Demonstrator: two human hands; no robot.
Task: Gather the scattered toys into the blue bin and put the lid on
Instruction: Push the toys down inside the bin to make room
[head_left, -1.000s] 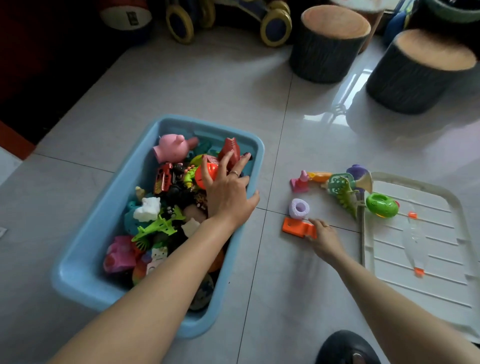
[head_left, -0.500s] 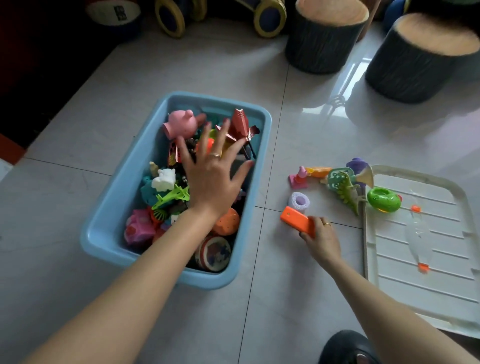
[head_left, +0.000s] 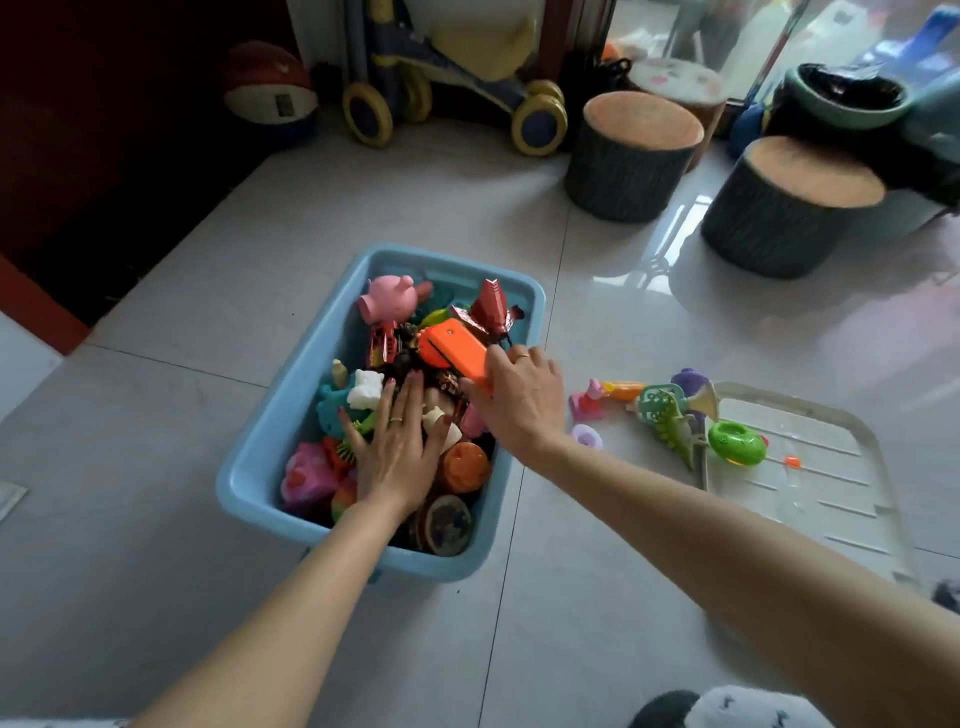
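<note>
Blue bin (head_left: 260, 470) sitting at frame centre on the floor (head_left: 156, 571), heaped with toys. Left hand (head_left: 397, 452) lying flat, fingers spread, pressing the pile. Right hand (head_left: 517, 397) clamping one orange toy (head_left: 454, 351) over the bin. One white lid (head_left: 810, 483) lying at right; two stump stools (head_left: 631, 156) standing upper right.

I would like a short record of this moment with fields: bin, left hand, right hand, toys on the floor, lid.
bin: blue bin on the tiled floor, almost full of toys, no lid on
left hand: left hand flat, fingers spread, pressing on the toys inside the bin
right hand: right hand holds an orange toy over the bin
toys on the floor: pink cone, lilac ring, green dinosaur, purple toy; green ring at the lid's edge
lid: white lid flat on the floor, right of the bin
</note>
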